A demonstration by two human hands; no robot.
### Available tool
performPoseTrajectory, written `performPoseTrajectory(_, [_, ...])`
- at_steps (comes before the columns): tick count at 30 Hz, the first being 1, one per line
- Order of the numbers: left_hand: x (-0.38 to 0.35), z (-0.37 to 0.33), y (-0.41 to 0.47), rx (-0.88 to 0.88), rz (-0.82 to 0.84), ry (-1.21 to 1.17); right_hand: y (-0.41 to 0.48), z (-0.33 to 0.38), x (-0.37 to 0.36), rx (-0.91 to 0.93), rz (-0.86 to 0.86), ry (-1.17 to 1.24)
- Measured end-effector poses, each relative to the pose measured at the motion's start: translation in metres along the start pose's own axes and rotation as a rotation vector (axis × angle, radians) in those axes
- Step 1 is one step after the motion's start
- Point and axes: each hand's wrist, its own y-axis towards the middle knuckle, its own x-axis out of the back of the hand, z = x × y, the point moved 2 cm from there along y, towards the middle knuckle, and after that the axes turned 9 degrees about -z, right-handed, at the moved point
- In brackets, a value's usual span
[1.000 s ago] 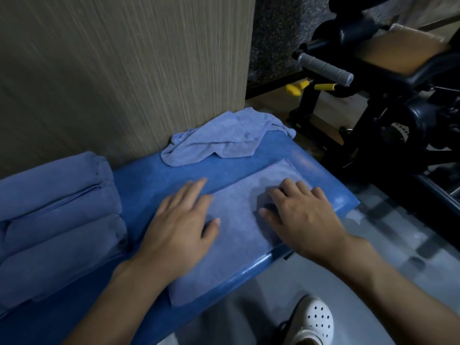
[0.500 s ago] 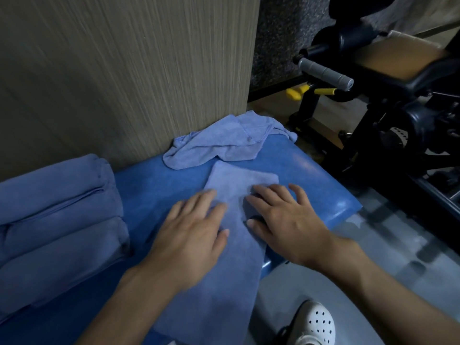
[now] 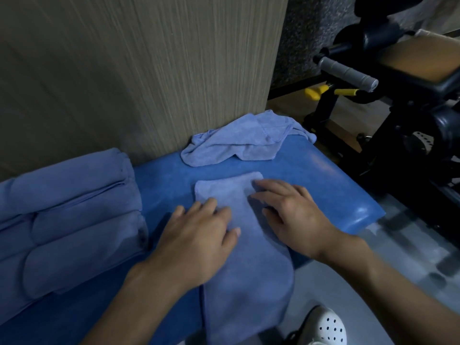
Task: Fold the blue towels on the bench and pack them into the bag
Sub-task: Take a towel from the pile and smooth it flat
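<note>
I see a long, narrow folded strip of light-blue terry towel (image 3: 246,290) lying on the blue padded vinyl bench (image 3: 323,190), its far end around the middle of the bench and its near end draping over the near edge. The left hand (image 3: 199,235) lies flat on the strip's left side, fingers straight. The right hand (image 3: 293,215) rests flat on the strip's right edge, fingers extended, gripping nothing.

A crumpled light-blue towel (image 3: 239,143) sits at the far side against the wood-grain wall panel (image 3: 149,70). On the left of the bench rests a padded blue bundle (image 3: 69,210); in this dim view I cannot tell whether it is the bag or stacked towels. A black exercise machine (image 3: 398,95) stands to the right.
</note>
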Motion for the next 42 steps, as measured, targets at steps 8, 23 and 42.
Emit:
performPoseTrajectory(8, [-0.025,0.045,0.033,0.5,-0.172,-0.339,0.021,0.001,-0.001,-0.414,-0.084,0.057])
performPoseTrajectory(23, [-0.02,0.051,0.044,0.716,-0.271,-1.022,0.038,-0.004,0.009,-0.639,-0.154,0.546])
performPoseTrajectory(42, [-0.017,0.049,0.038,0.249,-0.26,-1.031,0.031,-0.019,0.01,-0.429,-0.172,0.738])
